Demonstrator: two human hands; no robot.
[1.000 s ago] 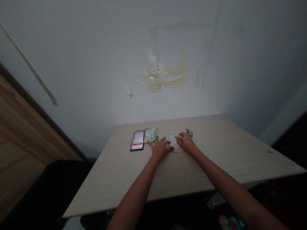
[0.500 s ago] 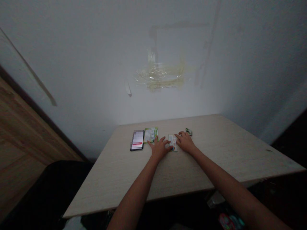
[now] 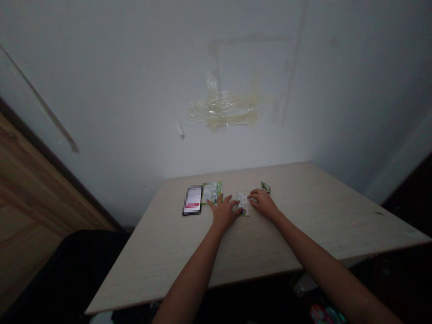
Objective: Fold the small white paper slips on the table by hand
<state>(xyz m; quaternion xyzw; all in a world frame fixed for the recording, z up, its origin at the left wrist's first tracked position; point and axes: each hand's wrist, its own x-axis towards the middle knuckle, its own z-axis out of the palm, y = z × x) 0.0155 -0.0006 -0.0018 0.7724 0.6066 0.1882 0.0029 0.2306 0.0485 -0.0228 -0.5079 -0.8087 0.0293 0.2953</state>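
On the table lies a small flat printed packet, pale with a bluish lower corner. My left hand is spread with its palm down, its thumb and forefinger at the packet's left edge. Its other fingertips reach the lower edge of a green-and-white printed packet. My right hand rests at the right side of the small packet, fingers loosely bent and apart, holding nothing. Just beyond the right hand sits a small crumpled green-and-white scrap.
A phone with its screen lit lies left of the green packet. The pale wooden table meets a wall bearing clear tape. Wooden panelling stands at left. Dim items show beneath the front edge.
My right hand has drawn slightly right, off the small packet's edge. My left hand stays nearly in place. The whole view has shifted a little.
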